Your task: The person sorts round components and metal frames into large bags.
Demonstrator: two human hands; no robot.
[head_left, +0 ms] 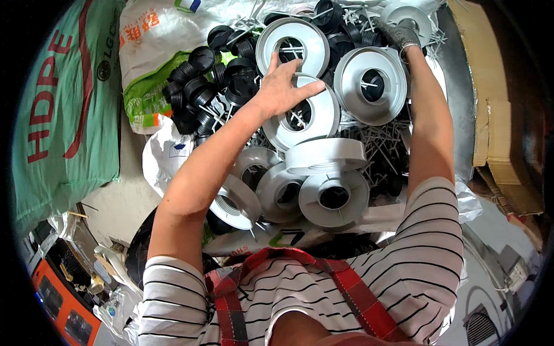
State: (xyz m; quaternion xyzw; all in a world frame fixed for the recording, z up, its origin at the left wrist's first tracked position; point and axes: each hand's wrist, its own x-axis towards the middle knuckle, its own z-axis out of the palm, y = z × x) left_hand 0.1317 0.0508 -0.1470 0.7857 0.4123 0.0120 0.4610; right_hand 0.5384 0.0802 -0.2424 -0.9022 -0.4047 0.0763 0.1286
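At the far left, a green sack stands like a wall, and a narrow gap lies between it and the heap. Then come black threaded caps, close beside the left arm, which is bent at the elbow and reaches up to the right. The left hand is bare, with fingers spread wide — it lies over the place where the upper grey ring and the lower grey ring meet. Between the arms is a wide grey ring. The right arm stretches almost straight to the far side, where the gloved right hand is at the far grey ring — whether its fingers grip, I cannot tell. On the right, a dark strip separates this arm from the cardboard.
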